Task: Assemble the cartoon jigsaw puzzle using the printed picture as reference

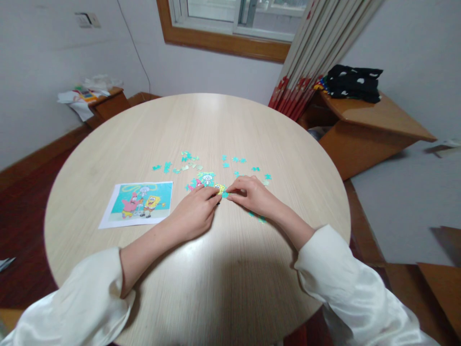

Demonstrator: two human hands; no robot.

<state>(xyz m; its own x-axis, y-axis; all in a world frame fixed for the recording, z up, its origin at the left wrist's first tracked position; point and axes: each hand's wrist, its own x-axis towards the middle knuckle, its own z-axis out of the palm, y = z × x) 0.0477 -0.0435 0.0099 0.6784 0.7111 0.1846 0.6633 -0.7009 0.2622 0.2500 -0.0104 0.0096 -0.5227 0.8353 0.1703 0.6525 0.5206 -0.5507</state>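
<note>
A small joined cluster of puzzle pieces (206, 180) lies near the middle of the round wooden table (201, 129). My left hand (194, 211) rests just below it, fingers curled, fingertips pressing on a yellow piece (219, 188). My right hand (252, 194) meets it from the right, its fingers pinched on a teal piece (225, 194) at the cluster's edge. Several loose teal pieces (187, 158) are scattered behind the cluster. A printed cartoon reference picture (139, 203) lies flat to the left of my left hand.
A few teal pieces (260, 217) lie under my right wrist. A low wooden bench (378, 120) with dark spotted cloth (356, 81) stands at the right by striped curtains (317, 53). A small wooden stand (108, 103) with papers is at the back left.
</note>
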